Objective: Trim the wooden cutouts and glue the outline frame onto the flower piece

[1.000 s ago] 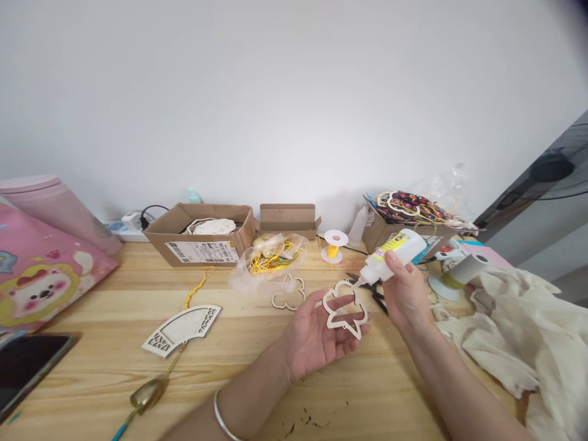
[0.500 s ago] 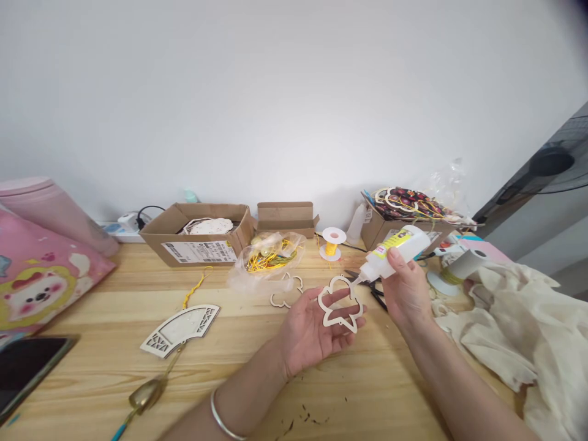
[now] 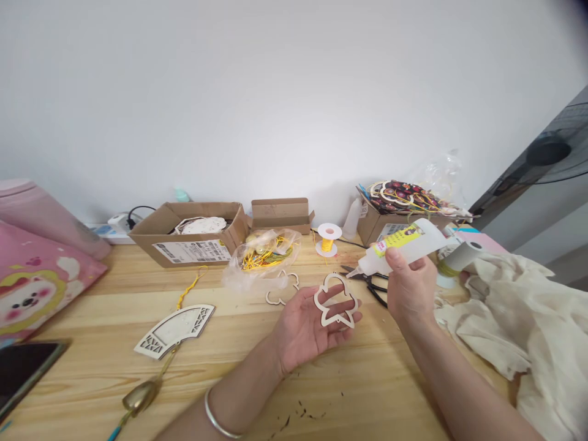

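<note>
My left hand (image 3: 305, 331), palm up, supports a pale wooden cut-out frame (image 3: 325, 317) with a scalloped outline on its fingers, the thumb against its left side. In my right hand (image 3: 411, 288) is a white glue bottle (image 3: 404, 245) with a yellow label, tilted so its nozzle points down and left. The nozzle tip sits close to the frame's upper right edge; whether it touches, I cannot tell. Black scissors (image 3: 377, 288) lie behind, partly covered by my right hand. A similar wooden outline (image 3: 275, 300) rests on the table beyond my left hand.
A fan-shaped wooden ornament (image 3: 177, 331) with yellow cord lies left, a phone (image 3: 27, 373) farther left. Behind stand a cardboard box (image 3: 147, 245), a bag of cords (image 3: 257, 263), a yellow thread spool (image 3: 329, 233) and a fuller box (image 3: 372, 226). Cream cloth (image 3: 519, 312) is heaped right.
The glue bottle has tipped flatter, and its nozzle has shifted slightly along the frame's upper right edge. The whole view has moved a little; my left hand still supports the frame.
</note>
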Tool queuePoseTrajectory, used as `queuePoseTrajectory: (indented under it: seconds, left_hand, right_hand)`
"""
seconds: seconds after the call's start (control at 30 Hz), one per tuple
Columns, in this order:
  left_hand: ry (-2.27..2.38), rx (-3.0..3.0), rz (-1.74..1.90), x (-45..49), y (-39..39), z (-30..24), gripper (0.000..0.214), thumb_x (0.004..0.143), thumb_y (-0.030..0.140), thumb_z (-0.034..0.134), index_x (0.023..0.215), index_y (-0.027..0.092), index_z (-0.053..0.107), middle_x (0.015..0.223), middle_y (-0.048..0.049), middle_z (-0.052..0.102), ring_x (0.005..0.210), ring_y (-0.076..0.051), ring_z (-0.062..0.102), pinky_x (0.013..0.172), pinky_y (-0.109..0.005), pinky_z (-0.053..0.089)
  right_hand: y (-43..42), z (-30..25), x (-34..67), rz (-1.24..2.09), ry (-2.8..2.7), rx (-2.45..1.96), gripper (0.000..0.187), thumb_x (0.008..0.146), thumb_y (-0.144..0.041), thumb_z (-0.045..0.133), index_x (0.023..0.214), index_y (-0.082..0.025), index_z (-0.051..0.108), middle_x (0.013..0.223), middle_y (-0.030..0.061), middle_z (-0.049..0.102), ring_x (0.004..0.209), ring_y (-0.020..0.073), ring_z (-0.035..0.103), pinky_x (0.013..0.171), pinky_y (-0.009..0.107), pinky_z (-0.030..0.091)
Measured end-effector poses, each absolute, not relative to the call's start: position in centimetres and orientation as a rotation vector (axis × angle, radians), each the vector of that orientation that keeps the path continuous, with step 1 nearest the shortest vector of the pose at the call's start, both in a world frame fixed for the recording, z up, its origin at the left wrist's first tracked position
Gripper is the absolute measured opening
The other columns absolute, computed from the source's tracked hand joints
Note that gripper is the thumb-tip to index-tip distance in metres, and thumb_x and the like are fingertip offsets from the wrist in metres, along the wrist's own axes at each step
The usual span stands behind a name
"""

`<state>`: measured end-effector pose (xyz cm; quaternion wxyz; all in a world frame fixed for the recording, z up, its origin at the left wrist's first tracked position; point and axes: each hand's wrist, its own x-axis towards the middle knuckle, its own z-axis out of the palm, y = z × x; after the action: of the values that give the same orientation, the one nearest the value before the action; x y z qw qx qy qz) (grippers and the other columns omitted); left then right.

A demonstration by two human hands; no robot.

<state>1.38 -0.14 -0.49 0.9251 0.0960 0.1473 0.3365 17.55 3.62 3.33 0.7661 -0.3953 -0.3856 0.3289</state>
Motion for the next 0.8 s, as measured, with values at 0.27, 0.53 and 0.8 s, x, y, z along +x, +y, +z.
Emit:
queuePoseTrajectory:
  seconds: [0.27, 0.53, 0.8]
  left_hand:
    - [0.278, 0.214, 0.68, 1.31, -0.19, -0.52, 0.041, 0.077, 0.032, 0.046, 0.113, 0.013, 0.048, 0.115, -0.0178, 0.054, 0.106, -0.03, 0.052, 0.085, -0.038, 0.037]
    - [0.29, 0.213, 0.681, 1.35, -0.23, -0.57, 0.039, 0.077, 0.033, 0.047, 0.111, 0.013, 0.049, 0.113, -0.0169, 0.056, 0.106, -0.03, 0.053, 0.084, -0.037, 0.038]
    - [0.296, 0.207, 0.681, 1.36, -0.16, -0.54, 0.039, 0.078, 0.033, 0.045, 0.111, 0.013, 0.05, 0.115, -0.0175, 0.054, 0.106, -0.03, 0.052, 0.084, -0.038, 0.038]
  right_hand:
    - [3.5, 3.12, 17.34, 0.666, -0.873, -0.864, 0.033, 0.056, -0.03, 0.074, 0.084, -0.017, 0.063, 0.068, 0.0015, 0.067, 0.066, 0.017, 0.061, 0.065, 0.032, 0.049]
    - [3.45, 2.91, 17.31, 0.636, -0.875, -0.9, 0.034, 0.053, -0.03, 0.075, 0.081, -0.017, 0.06, 0.075, 0.0026, 0.068, 0.065, 0.0172, 0.061, 0.064, 0.033, 0.049]
    - [3.54, 3.02, 17.23, 0.654, -0.85, -0.842, 0.034, 0.052, -0.024, 0.076, 0.082, -0.018, 0.061, 0.077, 0.001, 0.068, 0.063, 0.0148, 0.061, 0.064, 0.03, 0.049]
